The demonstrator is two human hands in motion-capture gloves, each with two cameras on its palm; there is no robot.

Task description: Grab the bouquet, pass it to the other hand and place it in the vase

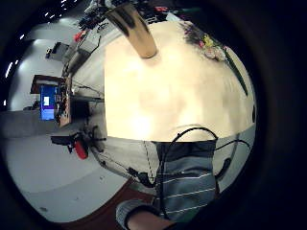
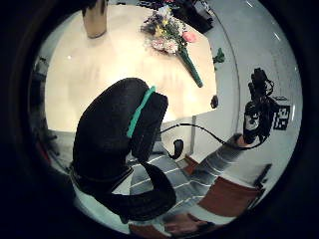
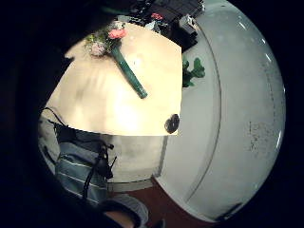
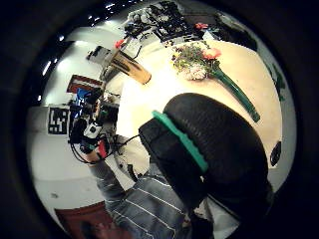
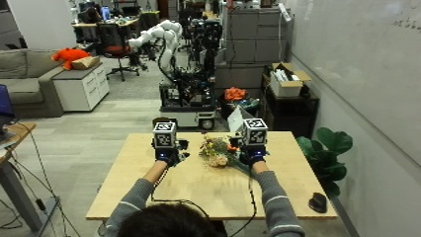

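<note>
You are reaching both forearms forward, roughly parallel, with striped grey sleeves running up to the wrists. Your left hand (image 5: 168, 154) is hanging in the air on the left, fingers hanging loosely curled and gripping nothing; its thumb is showing large in the left thumb side palm view. Your right hand (image 5: 252, 155) is hovering level with it on the right, fingers likewise relaxed and holding nothing.

One camera sits high behind the person and looks down at the whole table (image 5: 197, 190). Four more sit on the palms, held above the table and facing it. All five share the bouquet (image 5: 216, 150) on the table.
</note>
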